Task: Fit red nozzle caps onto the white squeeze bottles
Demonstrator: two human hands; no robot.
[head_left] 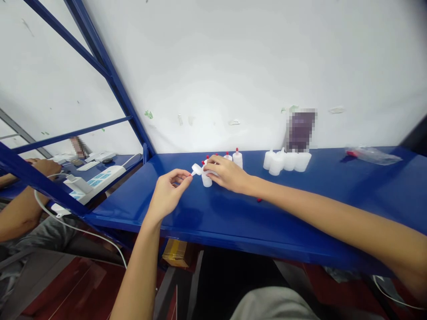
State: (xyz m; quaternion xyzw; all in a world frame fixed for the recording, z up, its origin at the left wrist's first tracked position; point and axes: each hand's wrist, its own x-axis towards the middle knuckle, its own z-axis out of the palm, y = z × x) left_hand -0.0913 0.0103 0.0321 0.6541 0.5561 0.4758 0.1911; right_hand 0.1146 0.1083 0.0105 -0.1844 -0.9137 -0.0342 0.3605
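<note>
My left hand (170,190) is closed, thumb and forefinger pinching a small red cap (191,175) at the tip of a white squeeze bottle (196,169). That bottle is tilted on its side with its nozzle to the left. My right hand (231,174) is closed around its body, which the fingers partly hide. Just below stands another white bottle (207,180), upright on the blue table (213,218). Behind my right hand are several more bottles with red caps, one of them a clearly seen capped bottle (237,159).
To the right stands a cluster of white bottles (275,165) without caps. A loose red cap (259,200) lies near my right forearm. Farther right is a clear plastic bag (378,155) with red inside. A power strip (96,183) and another person's arm (23,213) are at left, beyond a blue frame.
</note>
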